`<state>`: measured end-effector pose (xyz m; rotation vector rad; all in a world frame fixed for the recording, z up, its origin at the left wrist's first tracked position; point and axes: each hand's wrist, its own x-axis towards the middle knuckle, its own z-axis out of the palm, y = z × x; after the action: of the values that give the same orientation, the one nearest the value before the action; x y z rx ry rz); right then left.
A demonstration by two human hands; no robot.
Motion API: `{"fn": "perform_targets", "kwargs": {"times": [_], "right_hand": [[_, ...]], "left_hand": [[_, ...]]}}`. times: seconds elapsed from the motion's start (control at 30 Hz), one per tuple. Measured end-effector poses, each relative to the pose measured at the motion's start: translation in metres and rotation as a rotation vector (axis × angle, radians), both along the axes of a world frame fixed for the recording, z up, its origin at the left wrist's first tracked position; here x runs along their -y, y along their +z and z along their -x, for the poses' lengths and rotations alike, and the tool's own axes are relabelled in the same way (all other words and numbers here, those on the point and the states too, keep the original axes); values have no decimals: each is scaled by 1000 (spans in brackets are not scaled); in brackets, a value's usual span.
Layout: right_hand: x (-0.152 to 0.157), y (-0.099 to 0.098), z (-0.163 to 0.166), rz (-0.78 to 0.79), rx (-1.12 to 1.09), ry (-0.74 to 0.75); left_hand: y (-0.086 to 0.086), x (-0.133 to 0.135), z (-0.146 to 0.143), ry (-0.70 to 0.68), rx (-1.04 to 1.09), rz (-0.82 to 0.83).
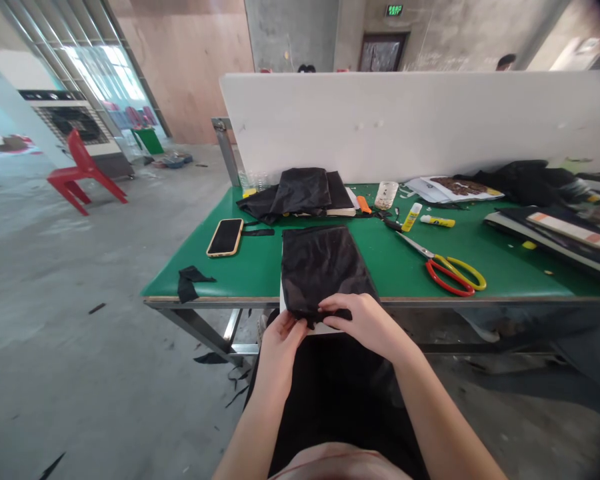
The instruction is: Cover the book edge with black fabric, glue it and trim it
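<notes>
A sheet of thin black fabric (323, 263) lies over a white board or pad, whose pale edge (282, 293) shows at the left and near sides. The board juts past the table's near edge toward my lap. At its near left corner my left hand (283, 333) pinches the fabric's edge between thumb and fingers. My right hand (355, 317) is at the near edge, thumb and fingers closed on a gathered fold of the same fabric. Both hands are close together. The far part of the fabric lies fairly flat with slight wrinkles.
On the green table (260, 280) are a phone (225, 237), black scraps (193, 281), folded black fabric (303, 190), glue sticks (412, 217), scissors (445, 267) with red and yellow handles, and a plastic cup (386, 195). A white partition (405, 127) stands behind. A red chair (83, 170) is leftward.
</notes>
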<state>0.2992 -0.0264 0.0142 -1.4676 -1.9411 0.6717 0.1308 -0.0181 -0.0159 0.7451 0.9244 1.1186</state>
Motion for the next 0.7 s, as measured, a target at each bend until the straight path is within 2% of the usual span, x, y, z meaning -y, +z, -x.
{"fn": "perform_targets", "kwargs": {"times": [0.3,0.5,0.7], "right_hand": [[2,-3,4,-132,127,22],[5,-11,23,-343,300,7],[4,-22,32,-499,496,73]], "left_hand": [[0,3,-3,43,38,23],[-3,5,-5,80,30,42],[-5,10,-5,90,26,46]]}}
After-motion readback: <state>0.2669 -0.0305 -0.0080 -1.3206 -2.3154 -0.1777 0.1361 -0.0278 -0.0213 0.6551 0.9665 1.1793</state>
